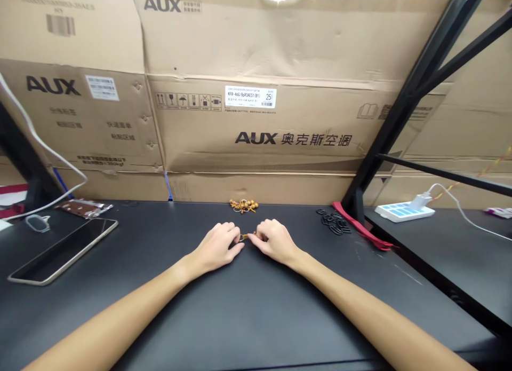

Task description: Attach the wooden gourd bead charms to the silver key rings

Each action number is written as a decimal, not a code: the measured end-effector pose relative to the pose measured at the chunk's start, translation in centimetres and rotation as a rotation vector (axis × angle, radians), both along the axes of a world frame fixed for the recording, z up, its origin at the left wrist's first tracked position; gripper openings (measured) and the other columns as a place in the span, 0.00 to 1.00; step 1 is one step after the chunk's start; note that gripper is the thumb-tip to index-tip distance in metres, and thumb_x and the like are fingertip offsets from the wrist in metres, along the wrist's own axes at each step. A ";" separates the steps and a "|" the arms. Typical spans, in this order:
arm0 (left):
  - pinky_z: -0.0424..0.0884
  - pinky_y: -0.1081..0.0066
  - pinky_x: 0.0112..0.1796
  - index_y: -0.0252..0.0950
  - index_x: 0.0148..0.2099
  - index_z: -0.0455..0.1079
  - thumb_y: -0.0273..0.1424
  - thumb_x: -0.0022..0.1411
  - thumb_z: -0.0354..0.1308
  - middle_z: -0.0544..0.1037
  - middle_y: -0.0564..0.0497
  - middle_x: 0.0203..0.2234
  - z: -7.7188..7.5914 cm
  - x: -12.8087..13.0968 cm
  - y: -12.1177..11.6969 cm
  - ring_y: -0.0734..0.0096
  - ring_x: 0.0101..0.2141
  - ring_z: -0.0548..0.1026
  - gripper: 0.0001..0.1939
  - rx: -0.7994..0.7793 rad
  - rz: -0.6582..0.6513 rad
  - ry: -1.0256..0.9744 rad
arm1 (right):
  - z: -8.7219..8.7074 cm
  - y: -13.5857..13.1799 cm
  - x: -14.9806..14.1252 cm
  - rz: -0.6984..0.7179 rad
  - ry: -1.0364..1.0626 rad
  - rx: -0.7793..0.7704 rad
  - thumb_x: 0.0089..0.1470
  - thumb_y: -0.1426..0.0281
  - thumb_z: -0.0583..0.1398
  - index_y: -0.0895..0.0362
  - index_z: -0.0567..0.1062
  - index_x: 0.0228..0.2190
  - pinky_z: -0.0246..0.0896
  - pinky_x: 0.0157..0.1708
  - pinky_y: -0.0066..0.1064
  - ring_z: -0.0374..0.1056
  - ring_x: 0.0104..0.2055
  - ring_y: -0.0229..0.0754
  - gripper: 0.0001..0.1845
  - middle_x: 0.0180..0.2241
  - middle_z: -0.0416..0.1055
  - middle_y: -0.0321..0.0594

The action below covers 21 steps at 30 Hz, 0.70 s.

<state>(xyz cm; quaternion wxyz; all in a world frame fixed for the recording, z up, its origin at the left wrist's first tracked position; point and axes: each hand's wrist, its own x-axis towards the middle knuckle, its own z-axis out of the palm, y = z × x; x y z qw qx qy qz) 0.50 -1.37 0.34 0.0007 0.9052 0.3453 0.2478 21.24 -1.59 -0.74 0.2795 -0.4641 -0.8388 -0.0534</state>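
In the middle of the table, my left hand (219, 245) pinches the metal ring of a small keychain (245, 236). The thumb and fingers of my right hand (274, 241) are closed on the keychain's yellow cord end, and part of it is hidden behind them. A short stretch of ring and yellow cord shows between the two hands. Just beyond them lies a small pile of keychains (244, 205) with yellow-brown beads and metal rings. Off to the right sits a heap of black clips or rings (336, 221), too small to make out exactly.
A tablet or large phone (64, 251) lies at left, near glasses (38, 222) and a brown packet (85, 207). Cardboard boxes (256, 157) stand behind the table. At right are a red strap (362, 229), a black metal frame (376, 163) and a white power strip (400, 211).
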 end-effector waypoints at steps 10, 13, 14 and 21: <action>0.59 0.57 0.56 0.39 0.57 0.66 0.44 0.66 0.48 0.67 0.44 0.57 -0.9 -2.5 2.7 0.57 0.57 0.64 0.23 -0.097 0.070 0.075 | -0.7 0.7 0.9 -0.004 -0.043 -0.194 0.59 0.54 0.54 0.55 0.69 0.53 0.52 0.57 0.47 0.57 0.60 0.51 0.25 0.58 0.62 0.48; 0.58 0.57 0.58 0.38 0.58 0.65 0.45 0.67 0.47 0.67 0.43 0.58 -1.2 -2.7 3.0 0.58 0.58 0.63 0.24 -0.102 0.089 0.080 | -0.8 1.0 1.2 0.012 -0.071 -0.280 0.59 0.50 0.52 0.55 0.65 0.58 0.45 0.61 0.49 0.49 0.65 0.53 0.32 0.63 0.54 0.49; 0.58 0.57 0.58 0.38 0.58 0.65 0.45 0.67 0.47 0.67 0.43 0.58 -1.2 -2.7 3.0 0.58 0.59 0.63 0.24 -0.100 0.092 0.080 | -0.9 1.1 1.3 0.014 -0.082 -0.308 0.59 0.49 0.51 0.55 0.63 0.59 0.43 0.62 0.50 0.47 0.66 0.54 0.34 0.64 0.52 0.48; 0.54 0.56 0.60 0.36 0.61 0.63 0.47 0.67 0.45 0.61 0.41 0.61 -0.5 -2.3 2.4 0.57 0.62 0.58 0.28 -0.184 0.123 0.146 | -0.7 0.9 1.4 0.021 -0.130 -0.399 0.58 0.44 0.45 0.54 0.55 0.63 0.32 0.65 0.47 0.37 0.68 0.50 0.39 0.66 0.44 0.45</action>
